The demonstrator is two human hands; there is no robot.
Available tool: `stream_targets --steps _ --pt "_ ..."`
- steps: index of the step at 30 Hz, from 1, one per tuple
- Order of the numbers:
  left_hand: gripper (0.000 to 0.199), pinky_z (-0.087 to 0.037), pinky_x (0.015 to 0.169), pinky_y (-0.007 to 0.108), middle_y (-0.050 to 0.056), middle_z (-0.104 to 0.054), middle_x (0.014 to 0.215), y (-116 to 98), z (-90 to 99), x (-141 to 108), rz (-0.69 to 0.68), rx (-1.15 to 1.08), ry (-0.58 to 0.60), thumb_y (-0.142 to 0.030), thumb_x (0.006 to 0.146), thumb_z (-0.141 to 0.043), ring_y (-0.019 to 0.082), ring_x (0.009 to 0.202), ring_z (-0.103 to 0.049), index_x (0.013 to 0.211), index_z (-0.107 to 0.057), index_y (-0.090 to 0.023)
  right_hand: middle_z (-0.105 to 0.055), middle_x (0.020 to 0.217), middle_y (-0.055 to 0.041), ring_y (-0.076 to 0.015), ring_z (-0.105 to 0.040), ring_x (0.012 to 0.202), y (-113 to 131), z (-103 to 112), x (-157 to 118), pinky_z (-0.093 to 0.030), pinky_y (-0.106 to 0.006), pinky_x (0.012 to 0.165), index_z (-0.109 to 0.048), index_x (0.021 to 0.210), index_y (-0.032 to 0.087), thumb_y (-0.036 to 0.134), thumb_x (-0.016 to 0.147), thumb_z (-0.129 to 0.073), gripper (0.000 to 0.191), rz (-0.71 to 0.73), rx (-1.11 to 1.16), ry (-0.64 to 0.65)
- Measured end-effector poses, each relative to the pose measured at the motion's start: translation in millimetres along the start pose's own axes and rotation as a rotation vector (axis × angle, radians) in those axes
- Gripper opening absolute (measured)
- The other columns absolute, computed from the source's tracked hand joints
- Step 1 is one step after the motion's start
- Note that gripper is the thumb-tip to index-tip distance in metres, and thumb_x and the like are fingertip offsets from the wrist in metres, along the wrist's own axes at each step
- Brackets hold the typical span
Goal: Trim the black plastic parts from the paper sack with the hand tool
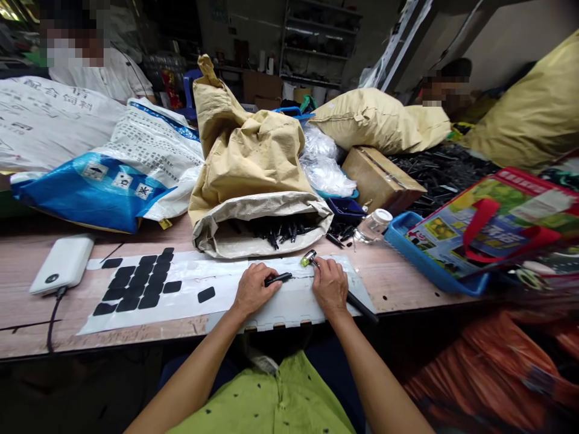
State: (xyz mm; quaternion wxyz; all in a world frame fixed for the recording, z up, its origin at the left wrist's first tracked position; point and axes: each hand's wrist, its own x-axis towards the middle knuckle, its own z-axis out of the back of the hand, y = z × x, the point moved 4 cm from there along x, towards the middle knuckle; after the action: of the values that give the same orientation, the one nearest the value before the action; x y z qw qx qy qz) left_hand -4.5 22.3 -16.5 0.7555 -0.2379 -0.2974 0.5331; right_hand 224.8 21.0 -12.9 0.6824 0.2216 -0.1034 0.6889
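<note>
My left hand (256, 290) is closed on a short black part (281, 278) above the grey board (289, 304). To its right, my right hand (331, 286) grips a small hammer with a yellow-green and metal head (309, 258); its black handle (362, 308) sticks out below the palm toward the table edge. The hammer head is a little above and right of the black part, apart from it. Left of my hands, black rounded squares (136, 280) lie in rows on a white sheet (184, 307), with one loose square (206, 295) nearer my left hand.
An open tan sack (257, 163) with black parts (283, 232) faces me. A white power bank (63, 265) with a cable lies left. A clear jar (374, 225), a blue tray (438, 262) and a colourful bag (493, 223) stand right. Two people are behind the sacks.
</note>
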Motion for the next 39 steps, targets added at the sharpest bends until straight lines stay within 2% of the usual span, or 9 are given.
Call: stream_targets --steps 5,13,17,20,24,27,33,37,39 --pt "0.023 -0.043 0.083 0.036 0.005 -0.067 0.088 4 1.4 -1 -0.009 -0.047 0.003 -0.037 0.093 -0.064 0.023 0.090 -0.058 0.104 -0.078 -0.022 -0.064 0.100 -0.0066 -0.0221 -0.049 0.093 2 2 0 -0.030 -0.033 0.077 -0.066 0.120 0.022 0.019 0.094 -0.056 0.028 -0.004 0.000 0.008" --pt "0.018 -0.044 0.084 0.036 0.004 -0.066 0.089 4 1.0 -1 0.013 -0.057 0.008 -0.031 0.088 -0.070 0.023 0.092 -0.058 0.103 -0.078 -0.024 -0.065 0.100 -0.0075 -0.0222 -0.051 0.093 -1 3 2 -0.033 -0.032 0.079 -0.068 0.119 0.021 0.018 0.094 -0.054 0.028 -0.019 0.051 0.033" --pt "0.016 -0.044 0.082 0.034 0.002 -0.066 0.090 4 1.3 0 0.046 -0.078 0.026 -0.025 0.082 -0.076 0.022 0.093 -0.057 0.098 -0.077 -0.025 -0.068 0.105 -0.0083 -0.0229 -0.056 0.098 4 17 2 -0.041 -0.033 0.087 -0.068 0.117 0.020 0.019 0.097 -0.050 0.028 -0.044 0.238 0.035" --pt "0.016 -0.043 0.083 0.035 0.002 -0.067 0.089 2 2.3 0 0.056 -0.074 0.041 -0.024 0.081 -0.076 0.022 0.092 -0.057 0.097 -0.077 -0.025 -0.069 0.108 -0.0089 -0.0219 -0.061 0.104 20 34 -5 -0.046 -0.033 0.092 -0.066 0.121 0.020 0.024 0.100 -0.047 0.029 -0.018 0.461 0.002" --pt "0.016 -0.042 0.083 0.035 0.002 -0.067 0.089 -1 3.6 0 0.058 -0.072 0.040 -0.023 0.080 -0.075 0.023 0.092 -0.056 0.096 -0.078 -0.025 -0.071 0.105 -0.0079 -0.0195 -0.066 0.100 47 46 -19 -0.050 -0.031 0.092 -0.068 0.120 0.021 0.025 0.101 -0.047 0.028 0.044 0.637 0.089" --pt "0.016 -0.043 0.084 0.035 0.002 -0.067 0.089 0 3.2 0 0.064 -0.079 0.037 -0.023 0.079 -0.075 0.023 0.093 -0.057 0.095 -0.078 -0.026 -0.072 0.102 -0.0075 -0.0197 -0.067 0.098 60 51 -24 -0.052 -0.031 0.089 -0.069 0.118 0.021 0.022 0.100 -0.049 0.028 0.068 0.647 0.135" --pt "0.018 -0.044 0.086 0.036 0.001 -0.069 0.093 3 0.8 2 0.088 -0.097 0.051 -0.021 0.077 -0.076 0.023 0.096 -0.058 0.094 -0.076 -0.025 -0.071 0.101 -0.0092 -0.0202 -0.066 0.097 73 58 -24 -0.052 -0.033 0.090 -0.068 0.122 0.021 0.023 0.101 -0.046 0.030 0.103 0.607 0.090" --pt "0.016 -0.044 0.085 0.036 0.001 -0.069 0.091 3 1.1 2 0.095 -0.088 0.042 -0.021 0.076 -0.077 0.023 0.095 -0.057 0.091 -0.076 -0.025 -0.070 0.096 -0.0079 -0.0197 -0.066 0.094 73 51 -25 -0.051 -0.030 0.087 -0.069 0.117 0.020 0.019 0.099 -0.046 0.029 0.115 0.533 0.153" --pt "0.016 -0.044 0.085 0.036 0.001 -0.069 0.092 2 1.6 2 0.089 -0.093 0.039 -0.021 0.076 -0.077 0.023 0.095 -0.058 0.092 -0.076 -0.025 -0.070 0.097 -0.0076 -0.0195 -0.065 0.093 69 52 -23 -0.050 -0.030 0.087 -0.069 0.118 0.020 0.020 0.100 -0.046 0.029 0.090 0.524 0.130"
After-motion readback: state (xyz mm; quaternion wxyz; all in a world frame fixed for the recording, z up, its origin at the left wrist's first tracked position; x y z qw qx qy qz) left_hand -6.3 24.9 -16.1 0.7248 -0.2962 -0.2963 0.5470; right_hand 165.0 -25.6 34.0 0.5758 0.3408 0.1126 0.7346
